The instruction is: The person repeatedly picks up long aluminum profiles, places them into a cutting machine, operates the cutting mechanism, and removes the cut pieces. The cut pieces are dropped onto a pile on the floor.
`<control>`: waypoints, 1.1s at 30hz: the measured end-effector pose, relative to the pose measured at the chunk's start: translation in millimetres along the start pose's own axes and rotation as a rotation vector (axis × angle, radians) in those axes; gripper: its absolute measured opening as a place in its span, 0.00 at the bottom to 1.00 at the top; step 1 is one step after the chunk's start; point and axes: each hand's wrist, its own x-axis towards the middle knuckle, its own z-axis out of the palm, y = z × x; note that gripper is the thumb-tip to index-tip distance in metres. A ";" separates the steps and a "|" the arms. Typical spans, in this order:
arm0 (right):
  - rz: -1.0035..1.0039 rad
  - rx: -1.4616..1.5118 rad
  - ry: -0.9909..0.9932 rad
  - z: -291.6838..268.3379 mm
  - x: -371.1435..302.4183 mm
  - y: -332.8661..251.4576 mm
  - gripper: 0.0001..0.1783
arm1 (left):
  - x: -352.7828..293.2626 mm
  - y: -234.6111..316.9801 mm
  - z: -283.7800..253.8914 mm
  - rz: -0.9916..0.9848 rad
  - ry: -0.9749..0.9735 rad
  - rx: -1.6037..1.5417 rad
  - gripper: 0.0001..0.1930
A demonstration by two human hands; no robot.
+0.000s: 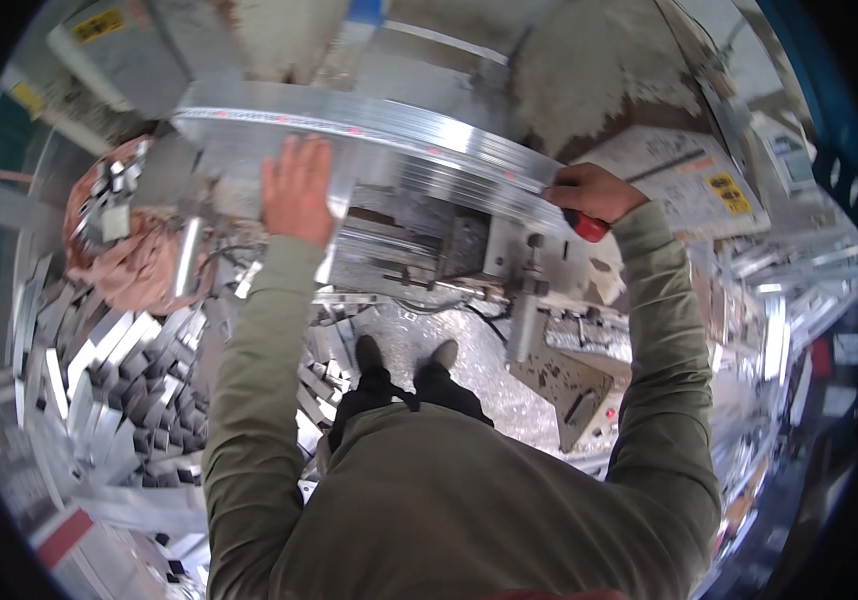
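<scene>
A long silvery metal profile (469, 143) with ridges along its length lies across the machine in front of me. Along its near edge runs the pale blade of a tape measure, drawn out from the far left end to my right hand. The red case of the tape measure (586, 226) shows under the fingers of my right hand (599, 192), which is closed around it at the profile's right end. My left hand (298, 188) lies flat with fingers stretched, at the profile's near side just below the blade, holding nothing.
Grey machine housings with yellow labels stand at the far left (154, 55) and right (694, 180). A metal cylinder (522, 328) juts toward me. Left of my legs lies a heap of cut metal offcuts (149, 385), beside a pinkish cloth (139, 265). Long metal lengths lie at right.
</scene>
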 end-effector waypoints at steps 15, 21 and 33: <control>0.263 0.159 0.469 -0.7 -119.2 130.5 0.16 | 8.4 10.8 -12.5 0.099 -0.003 0.016 0.34; 0.199 0.064 0.602 8.7 -117.3 135.9 0.19 | 12.4 15.1 -7.1 0.152 0.031 -0.015 0.33; 0.214 0.002 0.690 26.7 -115.9 149.6 0.20 | 10.4 20.8 -0.9 0.152 0.035 -0.028 0.32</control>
